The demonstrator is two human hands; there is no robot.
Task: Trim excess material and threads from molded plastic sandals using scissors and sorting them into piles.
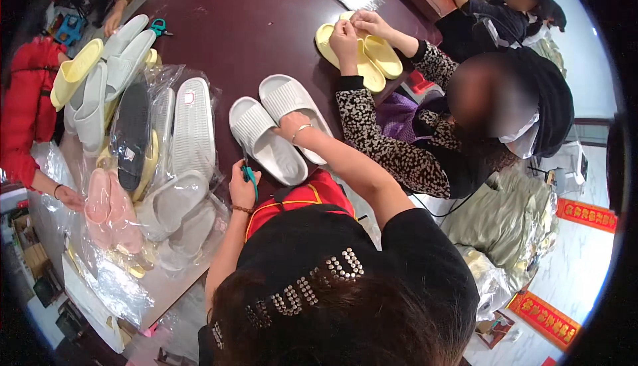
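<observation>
A pair of white slide slippers with ribbed straps lies side by side on the dark red table [219, 14]. My right hand [297, 125] is at the pair, its fingers closed at the strap edge of the right slipper [286, 93] and partly hidden there. Against my hand's left side rests the left slipper [282, 157]. My left hand [242, 185] grips teal-handled scissors [249, 175] just left of that slipper's heel, their dark blades pointing away from me.
Left of me are bagged slippers: white [193, 127], black [130, 133] and pink [109, 210]. Yellow and grey slippers are heaped behind them, near other teal scissors [158, 27]. A co-worker [392, 133] at right handles yellow slippers [372, 67]. Someone in red sleeves [30, 107] stands at left.
</observation>
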